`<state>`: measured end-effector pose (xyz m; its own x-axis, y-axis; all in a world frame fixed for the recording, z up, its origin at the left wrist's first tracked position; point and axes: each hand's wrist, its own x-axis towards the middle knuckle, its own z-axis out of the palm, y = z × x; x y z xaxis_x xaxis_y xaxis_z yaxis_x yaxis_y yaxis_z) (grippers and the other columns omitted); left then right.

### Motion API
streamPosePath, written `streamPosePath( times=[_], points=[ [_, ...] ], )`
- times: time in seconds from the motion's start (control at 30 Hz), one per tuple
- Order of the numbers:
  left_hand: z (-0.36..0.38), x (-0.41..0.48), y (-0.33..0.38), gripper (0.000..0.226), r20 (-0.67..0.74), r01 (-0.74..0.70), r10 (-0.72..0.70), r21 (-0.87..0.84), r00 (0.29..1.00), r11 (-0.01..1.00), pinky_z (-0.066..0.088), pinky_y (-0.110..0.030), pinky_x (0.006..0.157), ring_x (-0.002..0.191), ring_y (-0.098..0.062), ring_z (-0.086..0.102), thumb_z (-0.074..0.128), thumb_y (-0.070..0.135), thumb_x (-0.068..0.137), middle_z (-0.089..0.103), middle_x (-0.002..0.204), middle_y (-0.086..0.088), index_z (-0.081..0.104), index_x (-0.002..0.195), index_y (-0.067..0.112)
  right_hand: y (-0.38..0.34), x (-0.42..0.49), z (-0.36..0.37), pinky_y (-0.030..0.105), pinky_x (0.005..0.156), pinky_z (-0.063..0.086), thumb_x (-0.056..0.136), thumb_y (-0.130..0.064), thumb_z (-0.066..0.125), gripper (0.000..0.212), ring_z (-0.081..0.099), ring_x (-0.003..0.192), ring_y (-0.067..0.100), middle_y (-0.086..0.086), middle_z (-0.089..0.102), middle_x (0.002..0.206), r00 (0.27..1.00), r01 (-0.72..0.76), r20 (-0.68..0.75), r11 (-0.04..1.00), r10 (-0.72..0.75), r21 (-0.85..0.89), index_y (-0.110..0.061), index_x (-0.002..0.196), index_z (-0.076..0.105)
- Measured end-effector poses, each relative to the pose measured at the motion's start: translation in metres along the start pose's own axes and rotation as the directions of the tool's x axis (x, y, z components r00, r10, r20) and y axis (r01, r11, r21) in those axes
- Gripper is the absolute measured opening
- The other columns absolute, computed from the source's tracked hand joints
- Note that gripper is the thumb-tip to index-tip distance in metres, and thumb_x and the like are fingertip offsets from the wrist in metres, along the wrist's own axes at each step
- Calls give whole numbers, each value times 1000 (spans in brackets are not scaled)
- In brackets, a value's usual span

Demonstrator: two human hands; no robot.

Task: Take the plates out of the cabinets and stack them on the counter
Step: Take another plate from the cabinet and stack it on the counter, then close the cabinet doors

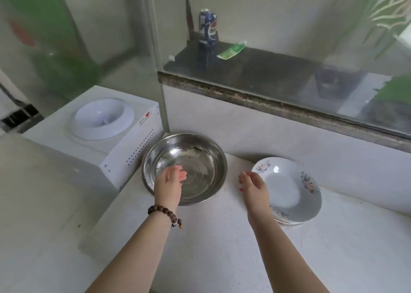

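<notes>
Stack of floral-rimmed plates [289,190] resting on the white desk [222,248], right of a steel basin [195,159]. Left hand [169,183] hovering over the basin's near rim, fingers loosely spread, holding nothing. Right hand [253,187] just beside the stack's left edge, fingers relaxed, empty.

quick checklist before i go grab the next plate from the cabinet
1. Left hand free: ok, open, over the steel bowl.
2. Right hand free: ok, open, beside the plates.
3. Plate stack sits level on the counter: ok.
4. Stack clear of the bowl: ok, a gap shows between them.
5. Room on top for another plate: ok, the top plate is bare.
6. Cabinet and remaining plates: cannot tell, out of view.
</notes>
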<state>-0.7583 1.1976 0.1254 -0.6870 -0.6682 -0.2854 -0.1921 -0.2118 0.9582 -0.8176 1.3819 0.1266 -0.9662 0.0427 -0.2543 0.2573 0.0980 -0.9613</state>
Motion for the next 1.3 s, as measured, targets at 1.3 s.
streamPosePath(
  times=[1.3],
  points=[
    [-563,-112,-35,23,-908,-176,-203,-282,367,943,55,-32,79,87,-17,69,44,19,94,72,91,-5,66,96,14,50,-345,504,28,69,54,93,-15,52,15,66,79,14,3,67,90,315,160,940,969,131,-189,-12,104,61]
  ],
)
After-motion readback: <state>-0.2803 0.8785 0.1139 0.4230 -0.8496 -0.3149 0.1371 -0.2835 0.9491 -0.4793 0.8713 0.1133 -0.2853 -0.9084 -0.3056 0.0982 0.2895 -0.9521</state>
